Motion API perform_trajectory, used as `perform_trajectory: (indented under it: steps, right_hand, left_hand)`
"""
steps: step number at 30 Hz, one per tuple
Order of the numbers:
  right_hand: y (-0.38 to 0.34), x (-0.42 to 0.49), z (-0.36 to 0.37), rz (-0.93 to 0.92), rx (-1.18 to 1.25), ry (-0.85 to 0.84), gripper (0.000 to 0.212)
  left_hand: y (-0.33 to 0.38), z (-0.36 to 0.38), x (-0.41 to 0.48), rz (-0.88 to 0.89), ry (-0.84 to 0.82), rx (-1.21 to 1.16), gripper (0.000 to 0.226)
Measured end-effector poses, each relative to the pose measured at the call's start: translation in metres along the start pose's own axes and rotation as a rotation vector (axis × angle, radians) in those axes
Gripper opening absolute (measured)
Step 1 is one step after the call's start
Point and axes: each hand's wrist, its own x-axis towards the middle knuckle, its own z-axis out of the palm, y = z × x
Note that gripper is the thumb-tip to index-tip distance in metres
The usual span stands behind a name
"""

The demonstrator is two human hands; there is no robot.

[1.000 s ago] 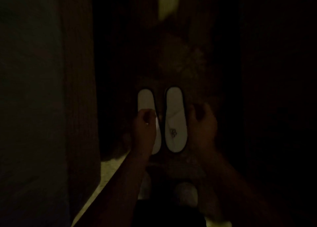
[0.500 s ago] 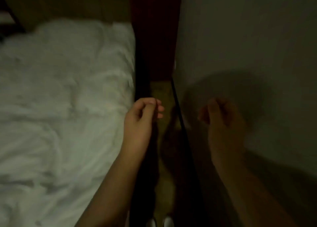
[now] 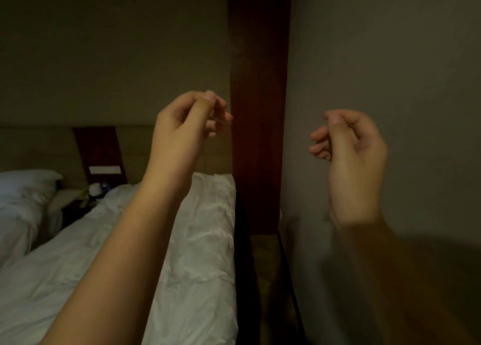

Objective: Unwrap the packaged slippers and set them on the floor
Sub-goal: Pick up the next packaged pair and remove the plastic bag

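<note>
Both of my hands are raised in front of me at chest height in a dim room. My left hand (image 3: pixel 186 120) hangs over the bed's right edge with its fingers curled in and the thumb against the fingertips, holding nothing. My right hand (image 3: pixel 348 149) is in front of the grey wall, loosely curled and slightly blurred, also holding nothing. The slippers and their wrapping are out of sight below the frame.
A bed with a white duvet (image 3: pixel 197 240) fills the lower left, with a pillow (image 3: pixel 23 186) at the far left. A dark wooden post (image 3: pixel 260 105) stands ahead. A narrow strip of floor (image 3: pixel 268 279) runs between the bed and the grey wall (image 3: pixel 390 45).
A second ago both hands were down on the two white slippers on the floor. They let go and rose, and my view lifted from the floor to the bed and wall.
</note>
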Motion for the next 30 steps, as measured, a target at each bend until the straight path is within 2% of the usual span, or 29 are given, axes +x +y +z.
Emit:
perform_trajectory:
  steps: [6, 12, 17, 24, 30]
  right_hand:
    - [-0.046, -0.013, 0.020, -0.020, 0.010, -0.018, 0.014]
    - [-0.071, -0.061, 0.083, 0.020, -0.020, -0.136, 0.015]
    - [-0.080, -0.145, 0.185, 0.083, 0.019, -0.211, 0.013]
    - [-0.083, -0.292, 0.351, 0.275, 0.138, -0.298, 0.011]
    - [-0.083, -0.359, 0.449, 0.378, 0.153, -0.350, 0.013]
  left_hand:
    - [0.049, -0.039, -0.017, -0.003, 0.050, -0.006, 0.023]
    - [0.061, -0.125, -0.042, -0.024, 0.127, 0.015, 0.023]
    - [0.071, -0.246, -0.074, -0.039, 0.176, 0.088, 0.024]
    - [0.098, -0.449, -0.120, -0.129, 0.289, 0.262, 0.025]
    - [0.096, -0.578, -0.147, -0.243, 0.369, 0.332, 0.024]
